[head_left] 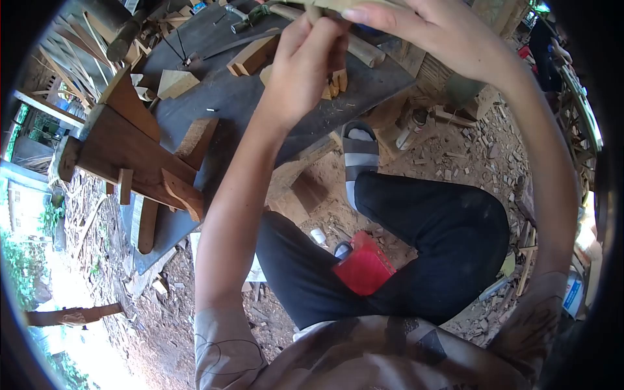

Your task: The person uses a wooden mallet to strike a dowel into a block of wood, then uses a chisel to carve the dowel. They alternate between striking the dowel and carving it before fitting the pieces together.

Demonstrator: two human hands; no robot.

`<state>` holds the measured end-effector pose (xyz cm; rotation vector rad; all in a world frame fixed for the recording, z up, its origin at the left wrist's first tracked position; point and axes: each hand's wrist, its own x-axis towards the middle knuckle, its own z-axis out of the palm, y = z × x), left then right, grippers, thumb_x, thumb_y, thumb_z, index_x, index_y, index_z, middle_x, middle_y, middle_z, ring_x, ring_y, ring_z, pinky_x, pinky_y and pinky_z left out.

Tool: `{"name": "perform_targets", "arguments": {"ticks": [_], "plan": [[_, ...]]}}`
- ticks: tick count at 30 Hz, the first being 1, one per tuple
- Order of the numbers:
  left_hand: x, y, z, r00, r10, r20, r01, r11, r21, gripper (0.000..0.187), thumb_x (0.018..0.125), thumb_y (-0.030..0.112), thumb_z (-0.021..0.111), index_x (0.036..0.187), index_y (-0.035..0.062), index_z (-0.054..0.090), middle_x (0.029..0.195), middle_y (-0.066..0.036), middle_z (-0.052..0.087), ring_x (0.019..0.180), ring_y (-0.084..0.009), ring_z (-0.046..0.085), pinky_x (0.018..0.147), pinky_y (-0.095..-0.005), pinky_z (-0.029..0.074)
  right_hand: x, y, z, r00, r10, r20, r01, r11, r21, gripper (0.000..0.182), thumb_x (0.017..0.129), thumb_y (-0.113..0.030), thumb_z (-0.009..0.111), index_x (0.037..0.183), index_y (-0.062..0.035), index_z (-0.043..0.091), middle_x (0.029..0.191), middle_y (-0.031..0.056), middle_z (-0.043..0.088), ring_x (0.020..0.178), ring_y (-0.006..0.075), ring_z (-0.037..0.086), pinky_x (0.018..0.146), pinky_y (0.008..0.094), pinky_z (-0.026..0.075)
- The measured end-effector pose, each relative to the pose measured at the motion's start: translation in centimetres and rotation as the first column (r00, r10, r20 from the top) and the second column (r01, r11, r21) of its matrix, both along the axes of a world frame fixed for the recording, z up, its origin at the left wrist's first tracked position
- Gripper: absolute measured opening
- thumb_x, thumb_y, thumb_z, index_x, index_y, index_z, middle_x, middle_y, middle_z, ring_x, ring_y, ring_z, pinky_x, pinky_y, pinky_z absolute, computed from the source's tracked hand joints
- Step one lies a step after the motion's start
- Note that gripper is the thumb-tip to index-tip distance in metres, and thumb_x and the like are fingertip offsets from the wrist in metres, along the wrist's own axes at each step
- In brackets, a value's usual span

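Observation:
At the top edge, my left hand (313,55) is closed in a fist, and a narrow stub (314,12) shows above its fingers. What the stub belongs to is cut off by the frame. My right hand (435,32) is beside it, thumb stretched along a pale, thin strip that looks like wood (364,4); its other fingers are mostly out of view. Below and beside my left hand, a wood block (252,54) and a rounded wooden stick (365,51) lie on the dark tabletop (237,107).
A joined brown wooden piece (133,146) stands on the table's left side, near a pale block (175,83). A metal clamp-like tool (249,21) lies at the back. Wood chips (465,162) cover the ground. Something red (365,265) is between my legs.

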<state>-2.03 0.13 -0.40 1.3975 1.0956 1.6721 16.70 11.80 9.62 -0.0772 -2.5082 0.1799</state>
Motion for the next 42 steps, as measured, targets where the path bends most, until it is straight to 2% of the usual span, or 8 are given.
{"name": "perform_targets", "arguments": {"ticks": [6, 8, 14, 18, 22, 25, 30, 42], "plan": [[-1.3, 0.7, -0.9, 0.991, -0.099, -0.084, 0.104, 0.993, 0.051, 0.025, 0.111, 0.029, 0.045, 0.093, 0.0121, 0.045, 0.079, 0.003, 0.038, 0.068, -0.0096, 0.035, 0.063, -0.0297, 0.034, 0.7, -2.3, 2.3, 0.994, 0.022, -0.109, -0.049, 0.968, -0.247, 0.059, 0.107, -0.062, 0.046, 0.102, -0.0051, 0.061, 0.070, -0.0015, 0.044, 0.058, 0.0085, 0.044, 0.051, 0.0255, 0.036], [-0.6, 0.1, -0.5, 0.996, -0.086, 0.022, 0.086, 0.996, -0.004, 0.026, 0.111, 0.029, 0.045, 0.091, 0.0121, 0.044, 0.078, 0.003, 0.037, 0.068, -0.0094, 0.034, 0.063, -0.0297, 0.033, -0.2, -2.0, 1.2, 0.923, -0.234, 0.304, 0.161, 0.956, 0.246, 0.058, 0.107, -0.062, 0.046, 0.098, -0.0064, 0.059, 0.067, -0.0019, 0.043, 0.057, 0.0072, 0.041, 0.048, 0.0259, 0.033], [-0.8, 0.4, -0.8, 0.994, -0.100, -0.036, 0.101, 0.995, 0.022, 0.032, 0.113, 0.033, 0.044, 0.089, 0.0124, 0.043, 0.077, 0.003, 0.038, 0.066, -0.0094, 0.036, 0.064, -0.0291, 0.036, 0.7, -2.6, 3.5, 0.940, 0.114, -0.323, -0.211, 0.936, -0.282, 0.061, 0.107, -0.063, 0.043, 0.104, -0.0040, 0.060, 0.069, -0.0045, 0.042, 0.054, 0.0074, 0.037, 0.049, 0.0246, 0.032], [-0.5, 0.7, -0.8, 0.999, -0.040, 0.008, 0.039, 0.999, 0.032, 0.031, 0.112, 0.030, 0.046, 0.087, 0.0129, 0.041, 0.077, 0.002, 0.038, 0.066, -0.0099, 0.037, 0.063, -0.0294, 0.036, 0.4, -2.4, 2.7, 0.899, -0.259, 0.353, 0.190, 0.957, 0.219, 0.058, 0.105, -0.061, 0.054, 0.101, -0.0031, 0.061, 0.063, -0.0010, 0.043, 0.055, 0.0093, 0.044, 0.049, 0.0267, 0.034], [-1.0, 0.7, -1.5, 0.984, -0.167, 0.062, 0.166, 0.986, 0.031, 0.027, 0.111, 0.027, 0.049, 0.088, 0.0139, 0.041, 0.078, 0.003, 0.038, 0.067, -0.0099, 0.037, 0.062, -0.0296, 0.036, 0.4, -5.0, 3.2, 0.935, -0.076, -0.345, 0.010, 0.982, -0.191, 0.064, 0.107, -0.066, 0.041, 0.097, -0.0055, 0.060, 0.065, -0.0053, 0.038, 0.053, 0.0075, 0.034, 0.049, 0.0251, 0.031], [-0.5, 0.1, -0.5, 0.991, -0.098, 0.090, 0.100, 0.995, -0.018, 0.027, 0.110, 0.026, 0.049, 0.087, 0.0139, 0.041, 0.078, 0.003, 0.037, 0.066, -0.0099, 0.036, 0.062, -0.0299, 0.035, -0.5, -1.8, 1.1, 0.887, -0.309, 0.344, 0.220, 0.937, 0.273, 0.064, 0.108, -0.065, 0.039, 0.096, -0.0054, 0.059, 0.065, -0.0050, 0.038, 0.053, 0.0075, 0.035, 0.050, 0.0271, 0.031], [0.0, -0.3, -0.2, 0.987, -0.143, 0.067, 0.141, 0.989, 0.042, 0.023, 0.110, 0.026, 0.049, 0.092, 0.0123, 0.044, 0.077, 0.002, 0.036, 0.064, -0.0110, 0.036, 0.060, -0.0317, 0.036, -1.5, -5.7, 1.7, 0.957, -0.226, -0.181, 0.218, 0.974, -0.063, 0.059, 0.107, -0.063, 0.046, 0.097, -0.0063, 0.061, 0.062, -0.0035, 0.038, 0.050, 0.0100, 0.035, 0.049, 0.0287, 0.033], [0.6, -0.4, 0.1, 0.998, -0.020, 0.058, 0.025, 0.996, -0.087, 0.027, 0.111, 0.027, 0.047, 0.089, 0.0118, 0.042, 0.076, 0.002, 0.037, 0.063, -0.0110, 0.038, 0.060, -0.0333, 0.042, -0.7, -1.6, 1.4, 0.893, -0.257, 0.371, 0.208, 0.964, 0.167, 0.063, 0.104, -0.068, 0.046, 0.094, -0.0065, 0.059, 0.065, -0.0026, 0.042, 0.056, 0.0110, 0.044, 0.051, 0.0303, 0.036]]}}
